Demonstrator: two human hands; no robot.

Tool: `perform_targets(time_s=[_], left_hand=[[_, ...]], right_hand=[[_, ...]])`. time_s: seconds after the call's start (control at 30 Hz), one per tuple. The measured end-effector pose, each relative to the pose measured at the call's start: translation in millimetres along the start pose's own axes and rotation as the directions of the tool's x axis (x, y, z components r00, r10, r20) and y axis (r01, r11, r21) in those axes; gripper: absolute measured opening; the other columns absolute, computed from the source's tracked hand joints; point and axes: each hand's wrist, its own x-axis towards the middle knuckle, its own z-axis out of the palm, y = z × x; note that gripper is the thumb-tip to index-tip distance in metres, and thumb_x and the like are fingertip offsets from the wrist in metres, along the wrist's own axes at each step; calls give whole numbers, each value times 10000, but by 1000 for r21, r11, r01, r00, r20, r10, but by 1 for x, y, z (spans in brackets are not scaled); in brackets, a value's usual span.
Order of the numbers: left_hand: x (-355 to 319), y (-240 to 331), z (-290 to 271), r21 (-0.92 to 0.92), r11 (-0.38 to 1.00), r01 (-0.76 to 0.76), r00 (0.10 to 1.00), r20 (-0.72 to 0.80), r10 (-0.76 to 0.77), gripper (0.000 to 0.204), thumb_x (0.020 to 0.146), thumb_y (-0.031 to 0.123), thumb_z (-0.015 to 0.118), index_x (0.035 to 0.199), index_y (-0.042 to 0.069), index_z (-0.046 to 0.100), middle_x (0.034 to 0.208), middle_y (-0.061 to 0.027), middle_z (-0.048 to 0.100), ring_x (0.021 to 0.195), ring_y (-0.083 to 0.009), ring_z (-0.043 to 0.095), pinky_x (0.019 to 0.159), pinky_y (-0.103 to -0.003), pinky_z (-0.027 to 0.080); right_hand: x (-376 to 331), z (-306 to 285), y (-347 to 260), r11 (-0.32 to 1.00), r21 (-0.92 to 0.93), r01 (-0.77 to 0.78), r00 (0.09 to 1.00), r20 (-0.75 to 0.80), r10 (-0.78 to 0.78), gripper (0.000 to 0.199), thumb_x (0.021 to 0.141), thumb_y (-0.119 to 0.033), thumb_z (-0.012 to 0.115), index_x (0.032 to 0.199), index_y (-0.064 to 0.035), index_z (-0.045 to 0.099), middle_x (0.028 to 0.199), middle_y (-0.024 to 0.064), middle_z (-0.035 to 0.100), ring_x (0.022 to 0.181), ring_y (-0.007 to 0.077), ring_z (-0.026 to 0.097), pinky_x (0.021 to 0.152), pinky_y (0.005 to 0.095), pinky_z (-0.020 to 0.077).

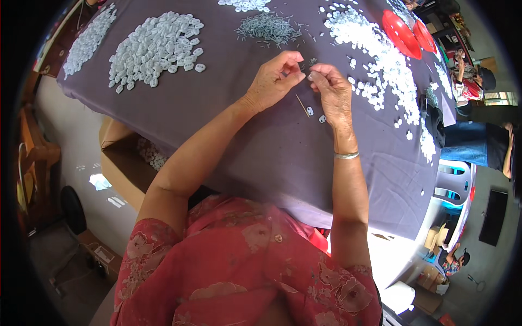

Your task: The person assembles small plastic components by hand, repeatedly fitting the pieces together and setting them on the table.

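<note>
Above the dark cloth, my left hand has its fingers curled and its thumb drawn toward them; anything it pinches is too small to make out. Facing it closely, my right hand pinches a small white piece between thumb and fingertips. A few small grey metal pieces lie just beyond the fingertips. Below the hands rest a thin wooden stick and two small white plastic pieces with dark holes, one beside the stick and the other nearer my right wrist.
The cloth-covered table bears a heap of white oval plastic pieces at left, a pile of grey metal pins at the back, and scattered white pieces near red bowls at right. An open cardboard box stands below the left edge.
</note>
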Motion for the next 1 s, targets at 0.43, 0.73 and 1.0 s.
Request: perform_targets(time_s=[0.43,0.73,1.0], left_hand=[[4,0,0,-52,997,48,999,-20,-49,401,827,-7,629,1198,63,495,890,-20,598,799,-60,565,677,-200,485],[10,-5,-18,-188,972,144,985,-63,-158,167,870,83,602,1037,74,611,876,32,589,775,-32,535,631,-204,446],[15,-16,-29,-53,982,179,978,-101,-183,122,872,82,578,975,55,639,873,30,594,732,-44,518,624,-212,448]], right_hand=[[-6,23,18,982,-89,168,979,-97,-177,75,901,-20,556,953,-17,610,811,14,623,706,77,586,651,221,506],[-4,5,9,857,-482,181,965,-81,-249,86,873,-13,561,941,-29,610,782,37,668,736,76,628,653,227,506],[33,-16,8,783,-604,149,986,33,-162,75,807,-41,652,881,-38,663,754,15,650,652,69,573,625,222,469]])
